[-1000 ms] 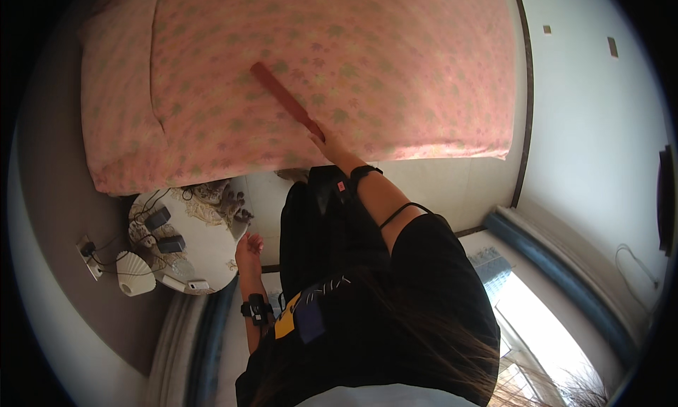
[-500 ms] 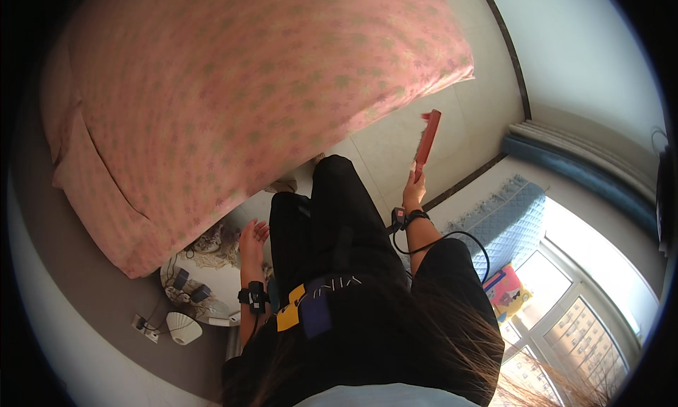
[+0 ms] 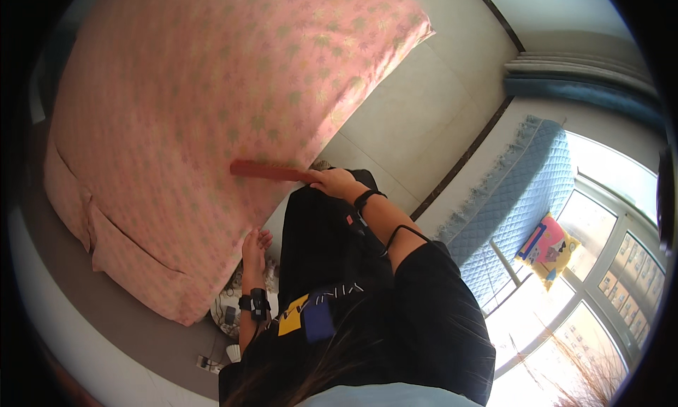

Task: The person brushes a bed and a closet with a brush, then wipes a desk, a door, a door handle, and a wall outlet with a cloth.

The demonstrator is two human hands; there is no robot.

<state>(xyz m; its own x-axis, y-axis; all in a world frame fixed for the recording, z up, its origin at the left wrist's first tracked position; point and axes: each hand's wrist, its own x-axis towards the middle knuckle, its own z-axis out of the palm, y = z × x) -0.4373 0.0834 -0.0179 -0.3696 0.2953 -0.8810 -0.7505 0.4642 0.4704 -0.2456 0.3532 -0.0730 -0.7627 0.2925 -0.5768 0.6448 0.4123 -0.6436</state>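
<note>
Cloth, plastic, tile and glass surfaces

The bedspread, spread from ten to twelve o'clock, is seen as soft matt pink cloth printed with pale leaves, lightly creased at its hanging edge. The red stick gripped in the right hand looks like smooth, hard plastic with a dull sheen. The left hand is laid against the cloth edge. The floor at one o'clock is shown as smooth, pale, faintly glossy tile. A quilted blue mat at three o'clock appears stitched and padded. The window is glossy glass.
</note>
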